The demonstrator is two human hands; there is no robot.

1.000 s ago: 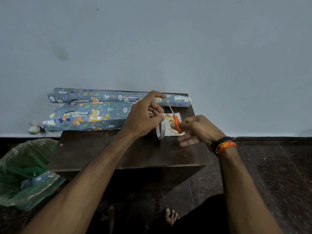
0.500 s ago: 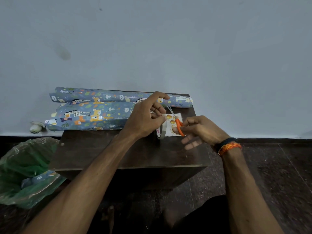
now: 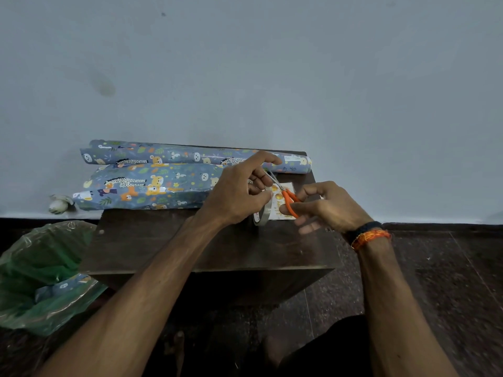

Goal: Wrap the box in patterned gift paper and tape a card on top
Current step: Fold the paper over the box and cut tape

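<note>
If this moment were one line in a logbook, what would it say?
step: cutting tape | left hand: holds tape roll | right hand: grips scissors | card: on table, not yet taped | wrapped box: at rear

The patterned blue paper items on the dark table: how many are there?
2. A rolled tube of blue animal-print gift paper lies along the wall; a box wrapped in that paper lies just in front. A scrap in the green bag is not counted.
</note>
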